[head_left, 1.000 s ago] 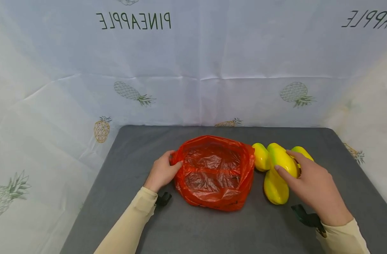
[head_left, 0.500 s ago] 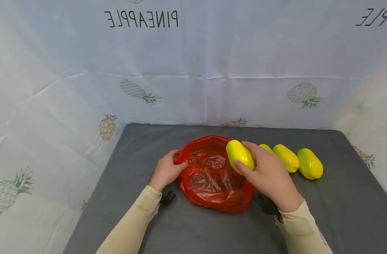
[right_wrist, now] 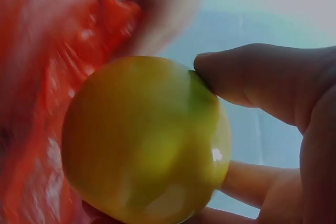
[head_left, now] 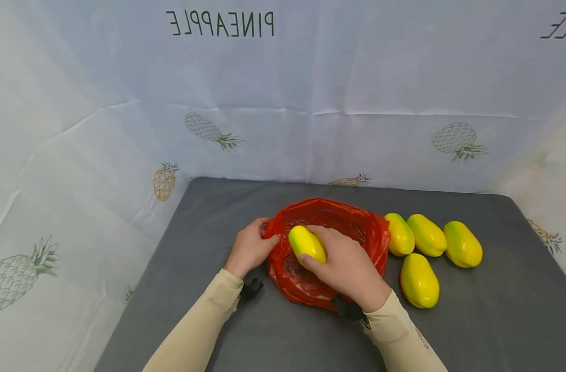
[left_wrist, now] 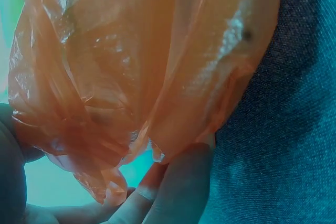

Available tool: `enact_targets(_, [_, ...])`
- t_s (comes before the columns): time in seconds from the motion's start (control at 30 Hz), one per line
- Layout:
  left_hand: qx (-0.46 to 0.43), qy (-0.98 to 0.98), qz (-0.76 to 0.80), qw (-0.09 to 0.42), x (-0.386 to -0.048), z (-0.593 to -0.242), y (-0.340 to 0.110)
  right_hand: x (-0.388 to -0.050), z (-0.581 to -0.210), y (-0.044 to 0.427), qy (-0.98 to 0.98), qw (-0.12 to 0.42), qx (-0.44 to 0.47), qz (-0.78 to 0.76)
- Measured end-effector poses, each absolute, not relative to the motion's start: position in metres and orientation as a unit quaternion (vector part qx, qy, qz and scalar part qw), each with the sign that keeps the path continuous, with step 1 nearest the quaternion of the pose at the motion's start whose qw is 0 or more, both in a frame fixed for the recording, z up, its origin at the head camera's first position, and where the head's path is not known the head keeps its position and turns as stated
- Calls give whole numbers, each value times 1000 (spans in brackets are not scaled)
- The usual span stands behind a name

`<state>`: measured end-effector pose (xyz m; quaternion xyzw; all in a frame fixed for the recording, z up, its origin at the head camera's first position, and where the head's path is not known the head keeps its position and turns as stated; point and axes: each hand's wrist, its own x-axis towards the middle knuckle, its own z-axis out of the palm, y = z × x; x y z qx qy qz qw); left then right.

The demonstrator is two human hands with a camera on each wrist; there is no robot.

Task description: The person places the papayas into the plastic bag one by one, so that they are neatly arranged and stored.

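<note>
A red plastic bag (head_left: 357, 217) lies with its mouth spread upward on the grey table. My left hand (head_left: 252, 248) pinches its left rim between thumb and fingers; the left wrist view shows the thin film of the bag (left_wrist: 121, 66) against the fingers (left_wrist: 184, 182). Over the bag's mouth, my right hand (head_left: 348, 263) grips a yellow-green mango-like fruit (head_left: 307, 244). In the right wrist view, thumb and fingers lie around that fruit (right_wrist: 147, 140), with red film beside it. Whether the fruit touches the inside of the bag, I cannot tell.
Several more yellow fruits rest to the right of the bag: one touching or close to its rim (head_left: 399, 235), two farther right (head_left: 427, 235) (head_left: 462, 244), and one nearer the front (head_left: 420, 280). A pineapple-print cloth (head_left: 376, 67) hangs behind the table.
My right hand has picked up a fruit from the group at the right and carried it left, over the bag's mouth. My left hand still holds the rim. The head view has shifted slightly.
</note>
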<state>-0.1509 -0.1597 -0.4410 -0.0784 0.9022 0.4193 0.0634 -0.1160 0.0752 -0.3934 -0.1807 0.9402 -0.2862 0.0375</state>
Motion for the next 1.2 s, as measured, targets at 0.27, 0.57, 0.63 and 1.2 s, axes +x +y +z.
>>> enact_targets(0.27, [-84, 901, 419, 68, -151, -441, -159, -113, -407, 59, 942, 67, -203, -260])
enact_targets(0.57, [-81, 902, 420, 64, -151, -439, -159, -114, -412, 55, 936, 99, -213, -260])
enact_targets(0.63, [-80, 902, 419, 63, -150, -439, -159, -114, -413, 55, 936, 106, -213, -259])
enact_targets(1.2, [-80, 903, 417, 64, -150, -444, -158, -116, -416, 60, 922, 138, -247, -263])
